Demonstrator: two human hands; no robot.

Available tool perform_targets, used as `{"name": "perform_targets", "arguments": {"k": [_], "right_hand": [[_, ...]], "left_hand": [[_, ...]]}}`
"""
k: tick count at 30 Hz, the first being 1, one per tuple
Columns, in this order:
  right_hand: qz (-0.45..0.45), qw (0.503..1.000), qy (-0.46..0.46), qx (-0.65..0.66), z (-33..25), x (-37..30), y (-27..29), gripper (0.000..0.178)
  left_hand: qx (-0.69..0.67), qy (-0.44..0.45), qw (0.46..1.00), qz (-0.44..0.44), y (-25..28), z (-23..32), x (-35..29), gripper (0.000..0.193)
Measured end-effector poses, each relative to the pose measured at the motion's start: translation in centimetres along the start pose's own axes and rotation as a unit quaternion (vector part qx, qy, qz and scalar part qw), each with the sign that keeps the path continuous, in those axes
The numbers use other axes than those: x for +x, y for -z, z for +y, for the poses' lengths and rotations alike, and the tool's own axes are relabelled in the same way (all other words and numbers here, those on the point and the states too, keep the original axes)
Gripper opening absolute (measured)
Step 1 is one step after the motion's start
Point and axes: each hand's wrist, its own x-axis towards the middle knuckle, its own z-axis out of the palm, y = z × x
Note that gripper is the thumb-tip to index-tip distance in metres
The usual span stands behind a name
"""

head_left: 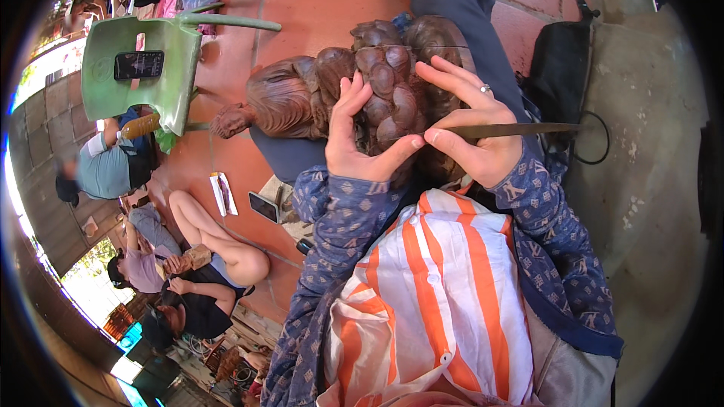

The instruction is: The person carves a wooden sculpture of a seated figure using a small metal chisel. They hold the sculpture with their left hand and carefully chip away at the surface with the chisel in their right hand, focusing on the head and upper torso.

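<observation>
A dark brown wooden carving (396, 102) with rounded, knotted lumps and draped folds lies across my lap. Its narrow end points left. My left hand (358, 139) grips the near side of the carving, its fingers bent against the wood and its thumb pointing right. In my right hand (483, 139) is a long, thin, flat, file-like strip (528, 130), held near its left end while the rest sticks out to the right. The right fingers reach over the carving. Both thumbs nearly meet at the strip's left end, where its contact with the wood is hidden.
On the left stands a green plastic chair (177, 75) with a phone (139, 65) on it. Another phone (264, 207) and a small white packet (223, 194) lie on the tiled floor (302, 0). Several people sit at the left. A black bag (562, 68) is at the right.
</observation>
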Motion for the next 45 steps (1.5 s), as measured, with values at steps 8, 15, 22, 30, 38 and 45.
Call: {"name": "perform_targets", "arguments": {"k": [8, 15, 22, 30, 38, 45], "right_hand": [[-0.005, 0.999, -0.009, 0.039, 0.4, 0.2, 0.9, 0.012], [0.001, 0.999, -0.02, 0.03, -0.5, 0.7, 0.5, 0.011], [-0.027, 0.999, -0.023, -0.014, -1.5, 0.6, 0.4, 0.011], [-0.017, 0.996, -0.075, 0.04, -1.8, 1.1, 0.7, 0.013], [-0.019, 0.982, -0.169, 0.083, -2.3, 1.8, 1.1, 0.014], [-0.031, 0.99, -0.129, 0.043, -2.5, 2.2, 0.7, 0.016]], "left_hand": [[0.072, -0.042, 0.993, 0.082, -2.1, 0.6, -0.2, 0.085], [0.007, -0.007, 0.998, 0.063, -1.2, 0.3, 0.1, 0.08], [-0.016, -0.021, 0.999, 0.023, 0.0, -0.5, -0.1, 0.077], [-0.002, -0.018, 0.999, 0.039, -1.0, 0.0, -0.4, 0.081], [0.011, -0.003, 0.998, 0.066, -1.5, 0.7, 0.1, 0.076], [-0.02, 0.007, 0.999, 0.024, -0.3, 0.1, 0.3, 0.069]]}}
